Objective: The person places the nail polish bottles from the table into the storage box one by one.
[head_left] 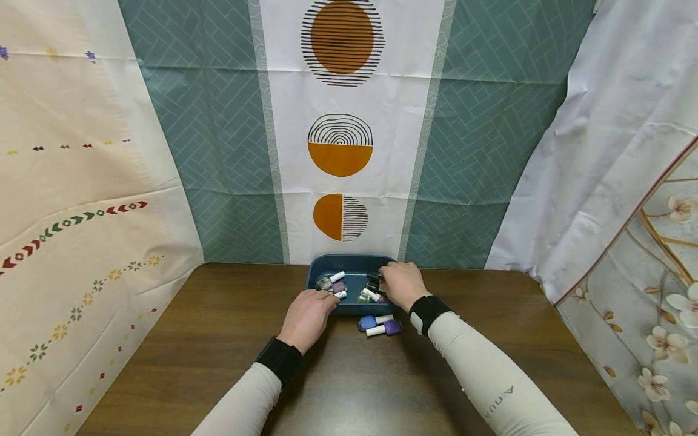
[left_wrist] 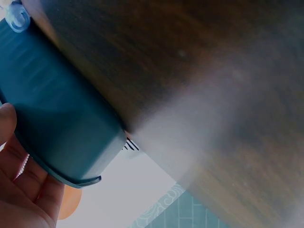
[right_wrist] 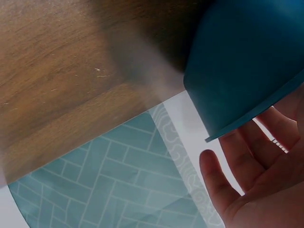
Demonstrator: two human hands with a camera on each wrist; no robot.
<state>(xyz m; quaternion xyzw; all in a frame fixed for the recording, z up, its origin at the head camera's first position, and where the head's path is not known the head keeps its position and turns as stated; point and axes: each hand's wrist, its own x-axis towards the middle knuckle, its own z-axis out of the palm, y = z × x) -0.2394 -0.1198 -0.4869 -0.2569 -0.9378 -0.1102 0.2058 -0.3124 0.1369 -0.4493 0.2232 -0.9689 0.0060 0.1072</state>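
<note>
A dark blue bin (head_left: 349, 309) holds several small nail polish bottles, some with white caps and some with black ones. My left hand (head_left: 308, 318) reaches over its front left rim, fingertips beside a mauve nail polish bottle (head_left: 339, 287). In the left wrist view, the thumb (left_wrist: 6, 122) overlaps the bin's rim. At the right side, my right hand (head_left: 403, 284) reaches in beside black-capped bottles (head_left: 373, 282). The right wrist view shows its fingers (right_wrist: 242, 154) bent past the rim. The bin hides what either hand's fingertips hold, if anything.
Just in front of the bin, a blue nail polish bottle (head_left: 368, 323) and a purple one (head_left: 391, 327) lie on their sides. The brown wooden table (head_left: 229, 339) meets a patterned curtain (head_left: 343, 248) behind the bin. Other cloths hang at left and right.
</note>
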